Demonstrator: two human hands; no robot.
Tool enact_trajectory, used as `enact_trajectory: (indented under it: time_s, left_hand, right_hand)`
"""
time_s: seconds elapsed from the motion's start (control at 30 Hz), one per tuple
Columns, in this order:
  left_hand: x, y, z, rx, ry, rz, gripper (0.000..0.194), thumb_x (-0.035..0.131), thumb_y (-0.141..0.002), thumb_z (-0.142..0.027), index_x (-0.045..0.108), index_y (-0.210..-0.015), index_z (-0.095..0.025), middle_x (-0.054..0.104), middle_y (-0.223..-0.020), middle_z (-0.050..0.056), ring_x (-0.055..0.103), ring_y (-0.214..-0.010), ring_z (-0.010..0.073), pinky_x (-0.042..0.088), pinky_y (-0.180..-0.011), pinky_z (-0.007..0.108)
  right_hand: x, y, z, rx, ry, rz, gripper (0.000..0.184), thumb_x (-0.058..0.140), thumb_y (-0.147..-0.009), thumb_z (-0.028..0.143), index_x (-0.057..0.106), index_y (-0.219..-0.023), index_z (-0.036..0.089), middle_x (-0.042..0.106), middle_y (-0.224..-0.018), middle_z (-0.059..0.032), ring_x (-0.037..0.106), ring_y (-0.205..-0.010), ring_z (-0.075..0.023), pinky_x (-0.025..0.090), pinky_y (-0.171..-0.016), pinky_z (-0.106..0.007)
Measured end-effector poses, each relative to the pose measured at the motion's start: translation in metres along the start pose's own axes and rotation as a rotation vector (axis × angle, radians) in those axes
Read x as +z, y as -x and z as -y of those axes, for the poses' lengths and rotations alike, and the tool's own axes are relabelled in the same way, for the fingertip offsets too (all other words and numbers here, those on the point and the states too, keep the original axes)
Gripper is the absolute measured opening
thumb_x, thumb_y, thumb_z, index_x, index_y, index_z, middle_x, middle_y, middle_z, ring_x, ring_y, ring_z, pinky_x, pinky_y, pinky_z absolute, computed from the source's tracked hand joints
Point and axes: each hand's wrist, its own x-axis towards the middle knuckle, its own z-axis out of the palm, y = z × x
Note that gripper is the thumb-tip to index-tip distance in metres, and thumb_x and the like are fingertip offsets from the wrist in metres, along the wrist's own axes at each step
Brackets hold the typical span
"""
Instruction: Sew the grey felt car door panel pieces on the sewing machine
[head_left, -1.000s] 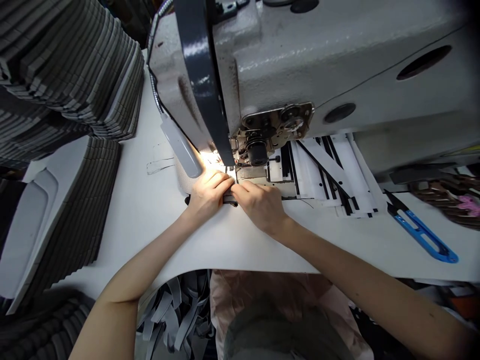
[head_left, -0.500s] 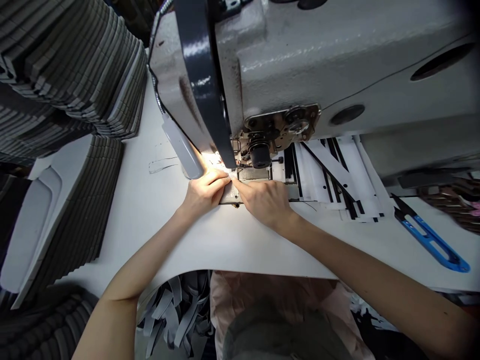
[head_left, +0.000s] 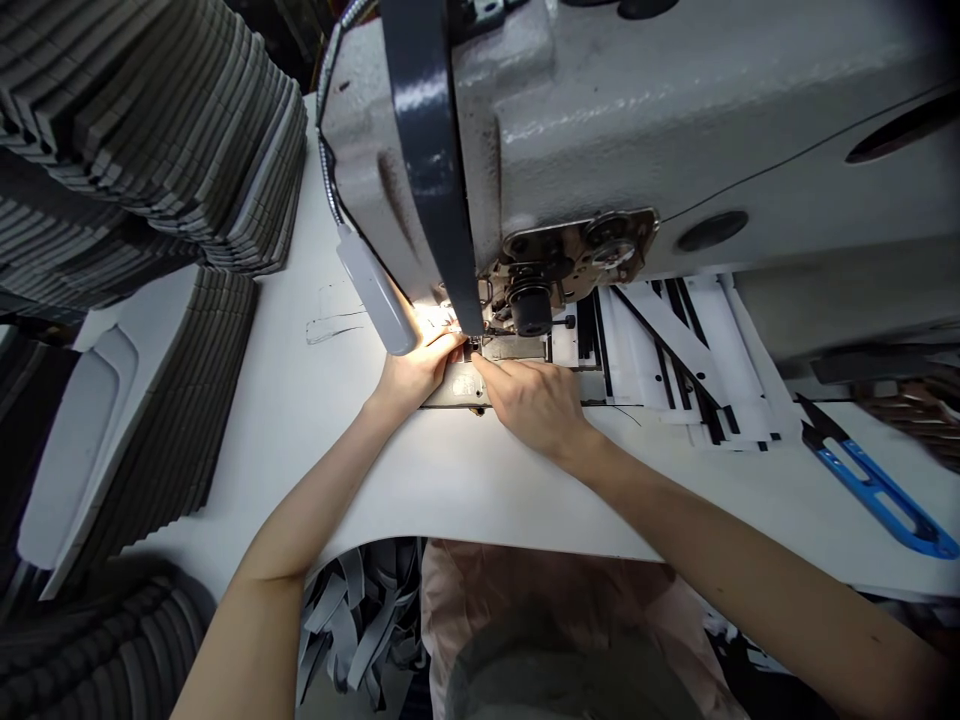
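Under the head of a grey sewing machine (head_left: pixel 600 140), my left hand (head_left: pixel 414 375) is closed beside the needle area, its thumb and index finger pressed together in the lamp's glare. What they pinch is too small and bright to make out. My right hand (head_left: pixel 536 402) lies low on the other side, its index finger stretched toward the presser foot and its other fingers partly bent; nothing shows in it. Between the two hands part of the metal needle plate (head_left: pixel 466 384) is visible. A grey lamp (head_left: pixel 379 295) shines just above my left hand.
Tall stacks of grey padded pieces (head_left: pixel 187 130) and a tilted pile of curved pieces (head_left: pixel 161 400) stand at left. White and black strips (head_left: pixel 675 350) lie right of the needle plate. Blue thread snips (head_left: pixel 877 490) rest at far right. Grey strips (head_left: pixel 360 610) hang below the table edge.
My left fingertips have moved apart from my right ones, up toward the back of the needle. The small white piece under the fingertips no longer shows there. The view has shifted slightly.
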Motion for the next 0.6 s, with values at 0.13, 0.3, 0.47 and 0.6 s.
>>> enact_trajectory:
  time_s: [0.13,0.3,0.47,0.6]
  left_hand:
    - [0.001,0.0,-0.001,-0.019,-0.005,0.009,0.032,0.04,-0.102,-0.017,0.072,-0.101,-0.019,0.075,-0.094,0.003,0.069,-0.085,0.0137,0.053,-0.077,0.025]
    - [0.001,0.001,-0.003,-0.027,-0.036,-0.005,0.031,0.042,-0.103,-0.021,0.073,-0.102,-0.021,0.077,-0.098,0.004,0.07,-0.09,0.0149,0.054,-0.081,0.027]
    - [-0.001,0.005,-0.005,0.001,-0.002,-0.007,0.026,0.047,-0.102,-0.024,0.072,-0.105,-0.021,0.076,-0.109,0.006,0.07,-0.104,0.017,0.054,-0.089,0.03]
    - [-0.002,0.01,-0.003,-0.04,-0.024,-0.013,0.026,0.046,-0.102,-0.025,0.071,-0.107,-0.021,0.076,-0.11,0.007,0.07,-0.103,0.018,0.053,-0.092,0.032]
  right_hand:
    - [-0.002,0.0,0.0,0.003,-0.001,0.012,0.042,0.044,-0.092,0.013,0.069,-0.125,0.023,0.07,-0.073,-0.005,0.058,-0.067,-0.0168,0.022,-0.058,-0.031]
    - [-0.002,0.001,0.0,0.001,0.011,0.013,0.041,0.043,-0.093,0.012,0.07,-0.122,0.022,0.07,-0.075,-0.005,0.058,-0.067,-0.0165,0.021,-0.058,-0.031]
    - [-0.001,0.0,0.0,-0.01,0.008,0.013,0.04,0.043,-0.094,0.014,0.069,-0.123,0.022,0.071,-0.077,-0.0047,0.06,-0.068,-0.0169,0.021,-0.059,-0.031]
    - [0.0,0.002,-0.002,-0.023,-0.001,0.01,0.039,0.042,-0.095,0.016,0.068,-0.124,0.022,0.072,-0.077,-0.0044,0.061,-0.068,-0.0173,0.02,-0.058,-0.031]
